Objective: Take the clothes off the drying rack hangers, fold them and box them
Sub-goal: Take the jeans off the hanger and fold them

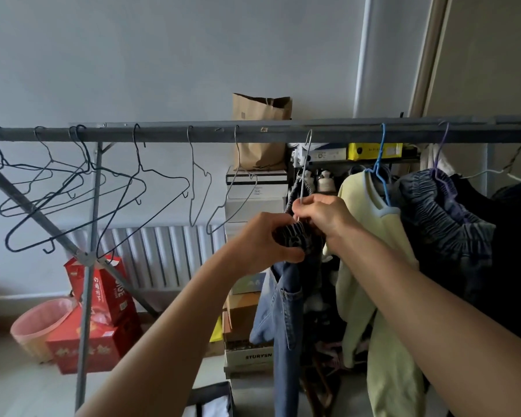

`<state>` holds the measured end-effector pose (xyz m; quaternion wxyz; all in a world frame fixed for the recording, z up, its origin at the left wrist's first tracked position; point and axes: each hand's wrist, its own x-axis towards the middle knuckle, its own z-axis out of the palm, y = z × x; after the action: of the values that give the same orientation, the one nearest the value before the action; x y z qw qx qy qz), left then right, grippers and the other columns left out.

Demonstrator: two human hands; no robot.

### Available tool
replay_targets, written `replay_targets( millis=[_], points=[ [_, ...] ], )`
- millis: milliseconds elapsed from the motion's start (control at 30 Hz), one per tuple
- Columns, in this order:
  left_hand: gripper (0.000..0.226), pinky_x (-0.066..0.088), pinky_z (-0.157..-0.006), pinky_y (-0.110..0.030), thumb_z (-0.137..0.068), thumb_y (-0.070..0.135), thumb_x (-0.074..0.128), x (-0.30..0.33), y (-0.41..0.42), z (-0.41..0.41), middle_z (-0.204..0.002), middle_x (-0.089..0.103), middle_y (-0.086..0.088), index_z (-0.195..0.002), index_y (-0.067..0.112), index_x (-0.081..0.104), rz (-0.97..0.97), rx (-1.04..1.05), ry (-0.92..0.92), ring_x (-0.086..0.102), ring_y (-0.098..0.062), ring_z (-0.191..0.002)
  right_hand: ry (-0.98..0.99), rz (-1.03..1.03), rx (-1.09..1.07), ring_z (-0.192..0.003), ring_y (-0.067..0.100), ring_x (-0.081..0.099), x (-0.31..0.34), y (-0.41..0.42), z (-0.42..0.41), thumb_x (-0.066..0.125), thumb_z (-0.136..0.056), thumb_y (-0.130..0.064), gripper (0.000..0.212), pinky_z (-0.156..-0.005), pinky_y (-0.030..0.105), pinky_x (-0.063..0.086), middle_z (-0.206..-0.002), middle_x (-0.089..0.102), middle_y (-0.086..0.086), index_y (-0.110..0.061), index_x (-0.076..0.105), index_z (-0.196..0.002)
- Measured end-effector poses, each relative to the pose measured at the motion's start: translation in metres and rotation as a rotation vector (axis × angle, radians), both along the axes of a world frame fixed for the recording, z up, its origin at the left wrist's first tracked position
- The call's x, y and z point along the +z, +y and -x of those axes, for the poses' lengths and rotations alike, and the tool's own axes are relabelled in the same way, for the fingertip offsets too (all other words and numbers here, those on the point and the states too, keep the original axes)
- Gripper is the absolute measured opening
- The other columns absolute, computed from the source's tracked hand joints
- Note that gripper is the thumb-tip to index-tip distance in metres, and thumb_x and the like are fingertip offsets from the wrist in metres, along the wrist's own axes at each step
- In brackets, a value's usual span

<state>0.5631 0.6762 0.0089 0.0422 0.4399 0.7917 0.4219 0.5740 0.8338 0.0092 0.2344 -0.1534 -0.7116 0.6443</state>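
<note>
At frame centre, jeans (286, 296) are gripped by the left hand (265, 245); their hanger (304, 164) is pinched by the right hand (322, 215). 7 hangers are bare, several garments remain hung.

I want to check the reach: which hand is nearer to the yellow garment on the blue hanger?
Right. The right hand pinches the grey hanger just left of the yellow garment. The left hand, gripping the jeans waistband, is farther left.
</note>
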Motion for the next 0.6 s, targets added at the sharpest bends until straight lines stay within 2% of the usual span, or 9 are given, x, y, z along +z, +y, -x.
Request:
replay_targets(
  millis=[33,100,167,233,267,367,433,500,600],
  points=[
    [0.026,0.059,-0.072,-0.035,-0.074,0.011,0.081,-0.002,-0.004,-0.001,-0.081,0.07,-0.003,-0.08,0.03,0.064,0.006,0.003,0.031,0.068,-0.02,-0.077,-0.003,0.005,0.016,-0.076,0.022,0.061,-0.003,-0.002,0.0,0.072,-0.084,-0.013,0.011,-0.083,0.038,0.051,-0.073,0.068,0.005,-0.012,0.065,-0.075],
    [0.025,0.059,-0.072,-0.034,-0.073,0.015,0.083,-0.005,-0.012,-0.005,-0.083,0.071,0.0,-0.081,0.03,0.066,0.011,-0.009,0.06,0.069,-0.017,-0.079,-0.012,0.014,0.029,-0.055,0.012,0.056,-0.006,-0.007,0.0,0.069,-0.086,-0.011,0.014,-0.059,0.026,0.048,-0.062,0.064,0.002,-0.011,0.063,-0.073],
    [0.026,0.055,-0.068,-0.017,-0.072,0.015,0.084,-0.01,-0.022,-0.014,-0.083,0.069,0.01,-0.086,0.028,0.066,0.059,-0.062,0.06,0.066,0.001,-0.077,-0.014,0.056,0.004,-0.039,0.006,0.045,-0.004,-0.007,0.003,0.066,-0.086,-0.009,0.018,-0.042,0.02,0.035,-0.055,0.059,0.0,-0.01,0.06,-0.069],
    [0.029,0.045,-0.067,-0.002,-0.073,0.017,0.083,-0.02,-0.031,-0.026,-0.083,0.063,0.022,-0.092,0.029,0.066,0.177,-0.123,0.061,0.059,0.017,-0.076,-0.027,0.212,0.028,-0.032,0.006,0.037,0.004,0.001,0.006,0.061,-0.085,-0.006,0.02,-0.036,0.018,0.028,-0.053,0.05,0.001,-0.008,0.055,-0.066],
    [0.027,0.043,-0.066,-0.001,-0.073,0.018,0.083,-0.026,-0.034,-0.031,-0.081,0.062,0.024,-0.093,0.027,0.066,0.215,-0.147,0.056,0.059,0.017,-0.075,-0.058,0.297,0.089,-0.03,0.006,0.035,0.009,0.005,0.006,0.056,-0.086,-0.005,0.019,-0.033,0.016,0.025,-0.052,0.046,0.0,-0.008,0.052,-0.067],
    [0.015,0.054,-0.068,-0.018,-0.077,0.019,0.081,-0.042,-0.039,-0.031,-0.079,0.069,0.01,-0.085,0.017,0.067,0.161,-0.139,-0.018,0.066,-0.001,-0.072,-0.284,0.297,0.337,-0.026,0.003,0.031,0.016,0.004,-0.003,0.045,-0.095,-0.007,0.02,-0.03,0.014,0.017,-0.043,0.044,-0.006,-0.011,0.048,-0.076],
    [0.01,0.053,-0.065,-0.027,-0.08,0.023,0.078,-0.049,-0.04,-0.018,-0.072,0.067,0.006,-0.08,0.021,0.068,0.11,-0.042,-0.041,0.063,-0.008,-0.066,-0.41,0.23,0.426,-0.026,0.003,0.028,0.021,-0.001,-0.01,0.043,-0.098,-0.012,0.017,-0.029,0.014,0.016,-0.041,0.041,-0.006,-0.009,0.05,-0.082],
    [0.016,0.047,-0.063,-0.026,-0.083,0.03,0.074,-0.059,-0.041,-0.003,-0.065,0.059,0.012,-0.073,0.031,0.062,0.137,0.076,0.067,0.055,-0.005,-0.063,-0.468,0.182,0.501,-0.025,0.003,0.025,0.035,-0.004,-0.018,0.043,-0.098,-0.014,0.015,-0.026,0.015,0.018,-0.041,0.037,-0.006,-0.007,0.053,-0.09],
    [0.015,0.05,-0.075,-0.033,-0.084,0.042,0.069,-0.074,-0.042,0.011,-0.076,0.062,0.011,-0.082,0.028,0.066,0.22,0.238,0.208,0.055,-0.011,-0.079,-0.417,0.129,0.577,-0.027,0.003,0.024,0.068,-0.005,-0.034,0.042,-0.099,-0.014,0.015,-0.026,0.015,0.018,-0.041,0.035,-0.006,-0.006,0.053,-0.094]
  ],
)
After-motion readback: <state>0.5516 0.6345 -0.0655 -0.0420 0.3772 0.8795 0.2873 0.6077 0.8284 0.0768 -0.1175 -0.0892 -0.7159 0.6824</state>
